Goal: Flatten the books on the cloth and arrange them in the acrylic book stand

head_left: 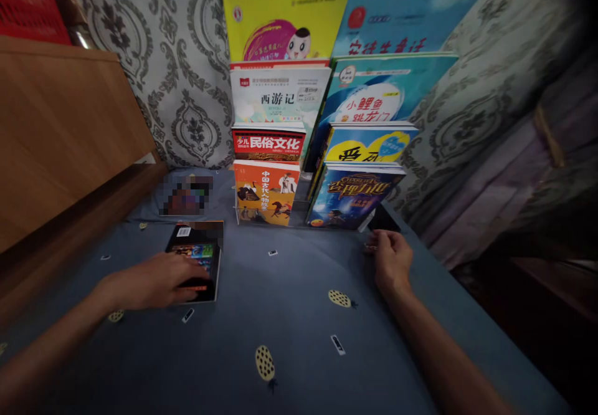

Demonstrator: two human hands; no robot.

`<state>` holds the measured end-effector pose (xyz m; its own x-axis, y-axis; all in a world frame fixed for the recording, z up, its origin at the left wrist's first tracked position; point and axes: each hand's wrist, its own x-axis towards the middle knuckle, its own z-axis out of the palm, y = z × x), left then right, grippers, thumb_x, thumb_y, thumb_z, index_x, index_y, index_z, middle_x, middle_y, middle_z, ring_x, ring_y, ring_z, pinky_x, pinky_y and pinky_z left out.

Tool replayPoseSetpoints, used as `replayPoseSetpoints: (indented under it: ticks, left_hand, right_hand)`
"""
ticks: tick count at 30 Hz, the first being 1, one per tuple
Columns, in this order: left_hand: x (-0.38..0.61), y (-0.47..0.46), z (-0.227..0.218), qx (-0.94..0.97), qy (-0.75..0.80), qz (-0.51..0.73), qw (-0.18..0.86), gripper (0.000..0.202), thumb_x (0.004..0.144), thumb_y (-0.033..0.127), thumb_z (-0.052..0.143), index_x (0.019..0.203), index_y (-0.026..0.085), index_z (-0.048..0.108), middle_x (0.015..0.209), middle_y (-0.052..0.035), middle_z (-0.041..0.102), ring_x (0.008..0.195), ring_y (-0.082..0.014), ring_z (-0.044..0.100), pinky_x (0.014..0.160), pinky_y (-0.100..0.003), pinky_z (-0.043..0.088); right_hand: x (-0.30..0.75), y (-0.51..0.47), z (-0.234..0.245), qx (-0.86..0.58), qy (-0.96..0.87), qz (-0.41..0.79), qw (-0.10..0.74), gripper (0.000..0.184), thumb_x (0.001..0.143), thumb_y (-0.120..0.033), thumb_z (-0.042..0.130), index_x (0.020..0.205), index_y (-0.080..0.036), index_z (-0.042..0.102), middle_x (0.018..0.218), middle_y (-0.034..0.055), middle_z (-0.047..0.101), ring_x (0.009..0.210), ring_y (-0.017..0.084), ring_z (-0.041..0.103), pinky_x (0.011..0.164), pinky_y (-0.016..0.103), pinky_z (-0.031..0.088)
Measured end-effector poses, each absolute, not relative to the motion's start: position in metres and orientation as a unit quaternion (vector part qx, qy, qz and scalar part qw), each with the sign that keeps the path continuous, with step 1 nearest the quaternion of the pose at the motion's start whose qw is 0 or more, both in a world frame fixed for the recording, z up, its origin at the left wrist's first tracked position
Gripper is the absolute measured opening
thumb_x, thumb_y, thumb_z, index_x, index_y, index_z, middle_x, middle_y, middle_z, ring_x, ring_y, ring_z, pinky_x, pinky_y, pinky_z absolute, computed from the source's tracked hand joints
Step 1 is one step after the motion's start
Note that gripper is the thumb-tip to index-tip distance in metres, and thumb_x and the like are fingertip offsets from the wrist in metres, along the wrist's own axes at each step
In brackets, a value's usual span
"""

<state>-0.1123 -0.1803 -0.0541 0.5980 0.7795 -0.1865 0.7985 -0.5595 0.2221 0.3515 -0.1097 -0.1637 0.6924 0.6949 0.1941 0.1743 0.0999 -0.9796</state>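
My left hand [175,276] lies with fingers stretched over a black book [215,231] on the cloth at the left. The book shows a barcode and colourful pictures; part of its cover is blurred out. By the right front corner of a clear stepped book stand [304,187], my right hand [393,259] is closed with its fingers curled. Whatever it may hold is hidden, and a dark flat thing [384,219] lies just behind it. Nearest to this hand is a blue book [352,194] in the stand. An orange book [267,194] fills the lower left tier.
Taller books rise behind, among them a yellow book [287,22] and a blue book [406,19]. A wooden board [70,134] borders the left side. Another item, blurred out, lies behind the black book. Grey patterned curtain [196,109] hangs at the back.
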Motion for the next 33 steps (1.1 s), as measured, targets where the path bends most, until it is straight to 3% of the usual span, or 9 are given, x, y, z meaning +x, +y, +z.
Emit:
replayPoseSetpoints:
  ticks: [3,5,7,13,22,28,33]
  left_hand:
    - [-0.125,-0.171,-0.063,0.860,0.447,-0.019,0.245,0.046,0.098,0.056,0.044,0.131,0.030,0.064,0.119,-0.0027,0.073,0.102,-0.0226,0.070,0.087,-0.030,0.055]
    - [-0.139,-0.155,-0.081,0.834,0.533,0.038,0.136,0.054,0.099,0.056,0.040,0.140,0.025,0.056,0.132,-0.0069,0.067,0.118,-0.0270,0.064,0.100,-0.038,0.052]
    - [-0.150,-0.142,-0.106,0.806,0.589,0.060,0.024,0.059,0.097,0.054,0.043,0.144,0.019,0.051,0.148,-0.0134,0.054,0.137,-0.0335,0.050,0.113,-0.049,0.041]
    - [-0.145,-0.156,-0.155,0.797,0.600,0.075,0.015,0.061,0.102,0.049,0.036,0.151,0.014,0.044,0.163,-0.0148,0.033,0.155,-0.0343,0.018,0.122,-0.053,0.027]
    - [-0.051,-0.203,-0.147,0.902,0.404,0.102,0.111,0.055,0.104,0.049,0.039,0.156,0.031,0.034,0.167,-0.0058,0.025,0.156,-0.0279,0.012,0.124,-0.055,0.026]
    - [0.014,-0.183,-0.142,0.927,0.335,0.099,0.139,0.059,0.103,0.054,0.039,0.153,0.023,0.039,0.166,-0.0121,0.026,0.156,-0.0285,0.011,0.126,-0.053,0.020]
    - [0.000,-0.155,-0.152,0.885,0.426,0.138,0.130,0.061,0.104,0.052,0.035,0.155,0.018,0.033,0.165,-0.0151,0.029,0.154,-0.0251,0.024,0.125,-0.047,0.026]
  right_hand:
    - [0.345,-0.114,-0.156,-0.632,-0.315,0.206,0.678,0.035,0.081,-0.056,0.055,0.068,-0.024,0.055,0.059,0.0010,0.056,0.049,0.016,0.051,0.044,0.031,0.043]
    - [0.340,-0.118,-0.149,-0.621,-0.315,0.206,0.688,0.039,0.082,-0.059,0.054,0.063,-0.025,0.052,0.054,0.0012,0.053,0.047,0.016,0.048,0.043,0.031,0.040]
    - [0.333,-0.123,-0.144,-0.612,-0.337,0.201,0.687,0.044,0.080,-0.064,0.055,0.061,-0.025,0.052,0.053,0.0004,0.052,0.047,0.015,0.047,0.043,0.030,0.038]
    - [0.306,-0.139,-0.133,-0.583,-0.510,0.190,0.603,0.059,0.082,-0.077,0.050,0.061,-0.022,0.056,0.053,-0.0002,0.054,0.047,0.014,0.049,0.048,0.028,0.041]
    - [0.287,-0.153,-0.133,-0.558,-0.691,0.184,0.422,0.060,0.094,-0.071,0.036,0.064,-0.024,0.057,0.053,0.0002,0.058,0.051,0.018,0.057,0.056,0.030,0.043]
    - [0.289,-0.153,-0.136,-0.555,-0.697,0.190,0.413,0.054,0.096,-0.063,0.037,0.064,-0.024,0.057,0.057,0.0014,0.062,0.052,0.018,0.060,0.058,0.030,0.045]
    - [0.289,-0.154,-0.136,-0.546,-0.712,0.187,0.400,0.054,0.098,-0.060,0.035,0.063,-0.024,0.055,0.057,0.0012,0.061,0.053,0.018,0.059,0.058,0.030,0.045]
